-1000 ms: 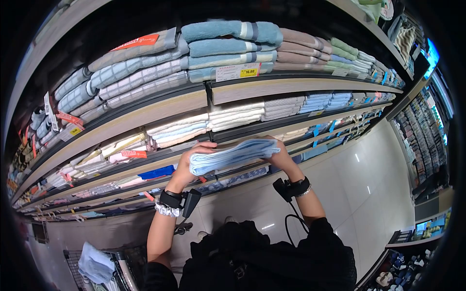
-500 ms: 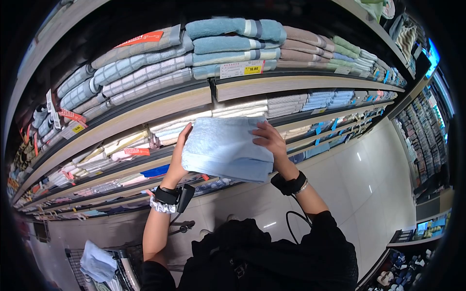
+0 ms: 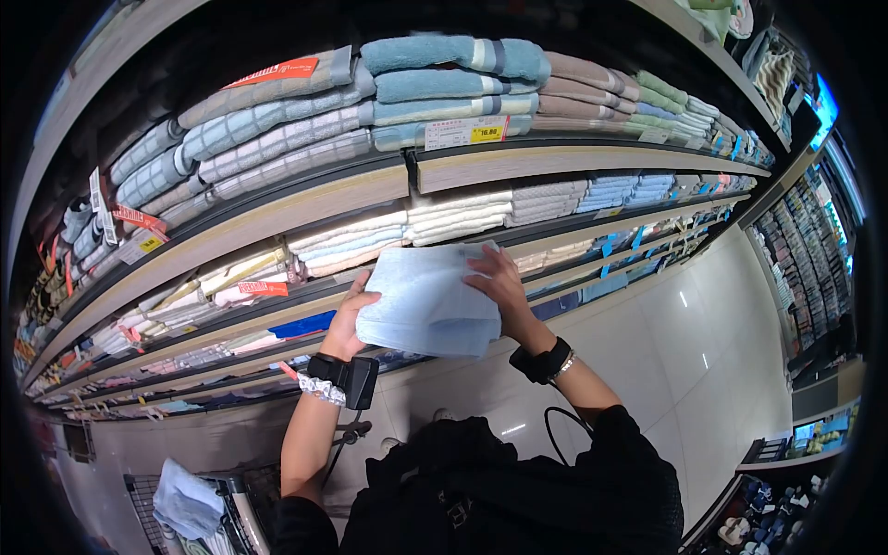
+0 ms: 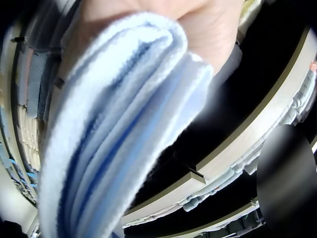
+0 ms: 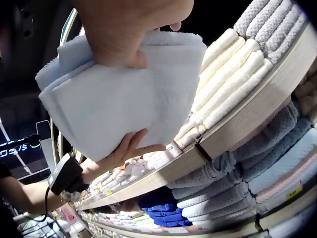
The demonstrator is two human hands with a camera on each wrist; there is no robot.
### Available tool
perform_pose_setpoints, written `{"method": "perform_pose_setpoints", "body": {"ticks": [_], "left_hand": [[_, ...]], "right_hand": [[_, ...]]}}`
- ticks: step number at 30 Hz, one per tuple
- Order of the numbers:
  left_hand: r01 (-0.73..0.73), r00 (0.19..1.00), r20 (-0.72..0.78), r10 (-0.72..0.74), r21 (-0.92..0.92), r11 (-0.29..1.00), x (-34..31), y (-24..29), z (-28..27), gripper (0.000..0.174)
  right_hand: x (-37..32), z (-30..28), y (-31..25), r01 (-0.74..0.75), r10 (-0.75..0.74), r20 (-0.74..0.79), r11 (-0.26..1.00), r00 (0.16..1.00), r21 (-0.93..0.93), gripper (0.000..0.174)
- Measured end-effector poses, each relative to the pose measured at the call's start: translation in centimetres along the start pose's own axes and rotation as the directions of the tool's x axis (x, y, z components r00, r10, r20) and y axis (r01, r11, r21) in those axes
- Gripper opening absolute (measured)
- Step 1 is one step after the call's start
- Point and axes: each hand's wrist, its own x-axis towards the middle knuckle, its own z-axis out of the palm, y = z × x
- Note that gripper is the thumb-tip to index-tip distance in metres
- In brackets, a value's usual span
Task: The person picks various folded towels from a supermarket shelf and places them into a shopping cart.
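Hands hold one folded light-blue towel [image 3: 421, 301] before the towel shelves [image 3: 351, 196]: left hand [image 3: 350, 319] clamped on its left edge, right hand [image 3: 495, 277] gripping its upper right corner. It seems picked out but not yet set down; one other blue towel [image 3: 180, 499] lies in the cart [image 3: 236, 518].

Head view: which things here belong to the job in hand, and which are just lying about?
In hand: folded light-blue towel, gripped by the left hand and right hand.
Lying about: shelved towel stacks, yellow price tag, blue cloth in the cart.
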Motion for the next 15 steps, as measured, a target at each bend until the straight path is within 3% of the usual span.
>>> {"method": "perform_pose_setpoints", "body": {"ticks": [3, 5, 7, 10, 15], "left_hand": [[-0.05, 0.992, 0.119, 0.048, 0.009, 0.999, -0.3, -0.1, 0.5, 0.065], [-0.054, 0.992, 0.117, 0.055, -0.009, 0.999, -0.5, -0.1, 0.5, 0.066], [-0.058, 0.991, 0.116, 0.061, -0.028, 0.998, -0.8, -0.1, 0.4, 0.067], [-0.067, 0.99, 0.12, 0.075, -0.067, 0.995, -1.4, 0.1, 0.3, 0.066], [-0.111, 0.984, 0.124, 0.128, -0.137, 0.984, -2.0, 0.4, 0.8, 0.065]], "right_hand": [[0.0, -0.1, 0.2, -0.127, 0.125, 0.064, 0.991, 0.99, 0.042, 0.055], [0.0, -0.3, 0.0, -0.186, 0.179, 0.079, 0.977, 0.981, 0.106, 0.062], [0.1, -0.9, -0.7, -0.254, 0.223, 0.189, 0.954, 0.956, 0.159, 0.067], [0.5, -1.5, -1.2, -0.289, 0.209, 0.328, 0.933, 0.921, 0.216, 0.065], [1.0, -1.0, -1.3, -0.224, 0.117, 0.35, 0.932, 0.93, 0.284, 0.055]]}}
